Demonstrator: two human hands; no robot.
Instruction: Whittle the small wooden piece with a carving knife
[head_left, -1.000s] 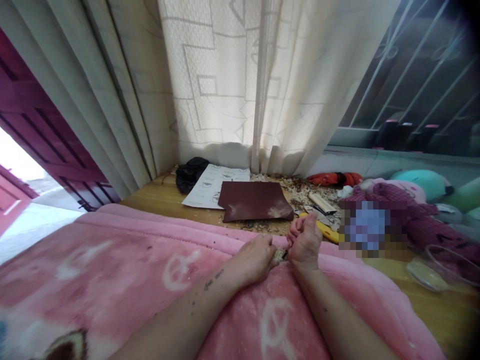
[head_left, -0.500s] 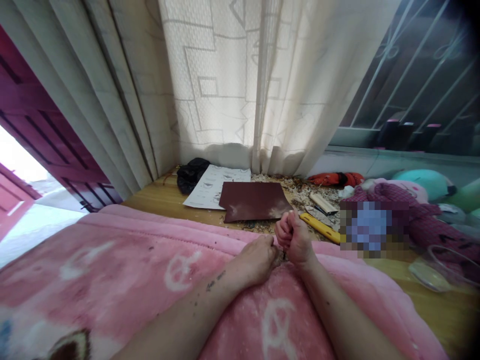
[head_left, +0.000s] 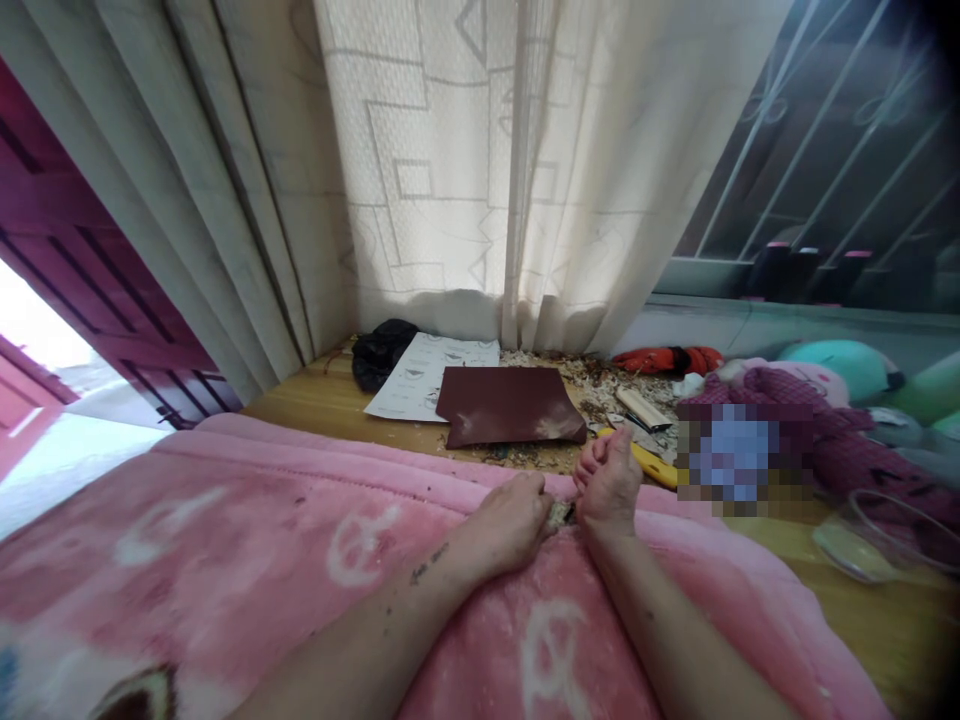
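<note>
My left hand (head_left: pixel 516 522) is closed around a small pale, rough piece (head_left: pixel 559 515) that sticks out on its right side, low over the pink blanket (head_left: pixel 262 530). Just to the right, my right hand (head_left: pixel 609 485) is curled into a fist with the thumb up; what it holds, if anything, is hidden. A dark bit shows between the two hands. Beyond them a dark red sheet (head_left: pixel 510 402) lies partly over a white printed sheet (head_left: pixel 431 375). A yellow tool (head_left: pixel 654 466) lies behind my right hand, partly covered by it.
Shavings and crumbs (head_left: pixel 592 385) are scattered on the wooden surface (head_left: pixel 300 410). A black bag (head_left: pixel 381 352) lies at the back left. A beige block (head_left: pixel 643 408), a red-orange bundle (head_left: pixel 667 359) and a clear container (head_left: pixel 855 550) are at the right. Curtains (head_left: pixel 427 150) hang behind.
My right hand has moved to the right, away from my left hand, and the gap between them shows more of the pale piece. My left hand is nearly unmoved.
</note>
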